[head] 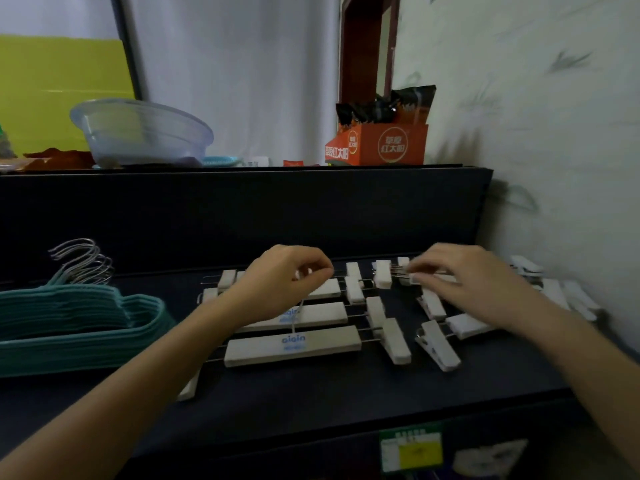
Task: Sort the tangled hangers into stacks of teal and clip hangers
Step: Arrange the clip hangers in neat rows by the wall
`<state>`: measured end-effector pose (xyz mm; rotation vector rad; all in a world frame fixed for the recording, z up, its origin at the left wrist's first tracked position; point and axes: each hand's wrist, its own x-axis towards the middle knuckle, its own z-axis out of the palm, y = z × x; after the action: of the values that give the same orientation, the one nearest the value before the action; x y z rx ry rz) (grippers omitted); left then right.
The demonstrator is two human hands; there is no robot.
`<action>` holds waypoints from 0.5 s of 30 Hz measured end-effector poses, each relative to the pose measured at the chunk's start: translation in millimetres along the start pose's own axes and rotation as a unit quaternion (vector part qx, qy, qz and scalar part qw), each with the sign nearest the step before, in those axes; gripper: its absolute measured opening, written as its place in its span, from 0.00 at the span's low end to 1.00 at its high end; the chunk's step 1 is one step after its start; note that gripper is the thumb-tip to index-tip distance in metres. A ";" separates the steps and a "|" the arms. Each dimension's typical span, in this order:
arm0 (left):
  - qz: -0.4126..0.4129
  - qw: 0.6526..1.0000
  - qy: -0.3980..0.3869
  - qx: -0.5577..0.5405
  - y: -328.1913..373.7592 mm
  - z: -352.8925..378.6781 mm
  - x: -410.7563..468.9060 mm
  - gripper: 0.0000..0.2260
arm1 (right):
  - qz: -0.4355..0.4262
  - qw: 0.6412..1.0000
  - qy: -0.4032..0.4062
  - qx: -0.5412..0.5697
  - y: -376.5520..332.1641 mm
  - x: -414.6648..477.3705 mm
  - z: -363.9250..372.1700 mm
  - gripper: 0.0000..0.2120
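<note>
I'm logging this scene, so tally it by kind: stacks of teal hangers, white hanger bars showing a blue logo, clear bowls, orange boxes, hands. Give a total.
Stack of teal hangers: 1
White bars with a blue logo: 2
Clear bowl: 1
Orange box: 1
Hands, left hand and right hand: 2
Total: 7

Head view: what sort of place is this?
Probably a room in a home: patterned wallpaper, a clear plastic basin and an orange snack box on a dark ledge.
</note>
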<state>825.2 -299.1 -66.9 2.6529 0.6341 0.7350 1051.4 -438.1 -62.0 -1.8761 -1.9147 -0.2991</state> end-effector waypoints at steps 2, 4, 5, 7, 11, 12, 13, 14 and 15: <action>0.023 0.999 -0.009 0.020 9.2 11.5 16.9 0.08 | 0.063 0.994 -0.079 -0.049 40.5 -0.4 -12.4 0.13; 0.034 0.999 -0.015 0.038 16.0 22.3 34.3 0.08 | 0.114 0.976 -0.165 -0.082 75.1 -6.4 -18.0 0.16; 0.034 0.998 -0.018 0.046 18.0 27.2 42.7 0.08 | 0.129 0.969 -0.194 -0.087 87.8 -10.1 -18.6 0.16; 0.026 0.998 -0.021 0.060 19.6 37.1 58.4 0.09 | 0.137 0.965 -0.208 -0.086 104.3 -15.8 -17.2 0.16; -0.012 0.998 -0.026 0.056 15.8 54.7 87.7 0.10 | 0.115 0.975 -0.175 -0.070 114.7 -19.5 -10.0 0.14; -0.024 0.998 -0.030 0.047 14.5 58.2 95.3 0.10 | 0.112 0.976 -0.173 -0.063 115.8 -19.9 -8.3 0.14; -0.034 0.998 -0.037 0.039 13.4 61.6 103.7 0.10 | 0.111 0.977 -0.173 -0.056 117.3 -20.1 -6.9 0.14; -0.042 0.997 -0.049 0.036 12.7 64.9 112.1 0.10 | 0.110 0.978 -0.172 -0.051 118.8 -20.0 -6.0 0.14; -0.048 0.996 -0.068 0.035 12.9 68.3 120.8 0.10 | 0.109 0.978 -0.170 -0.048 120.7 -20.1 -5.6 0.14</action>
<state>959.7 -262.8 -68.4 2.6852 0.7563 0.5094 1171.1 -451.7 -84.1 -2.3027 -1.9052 0.0010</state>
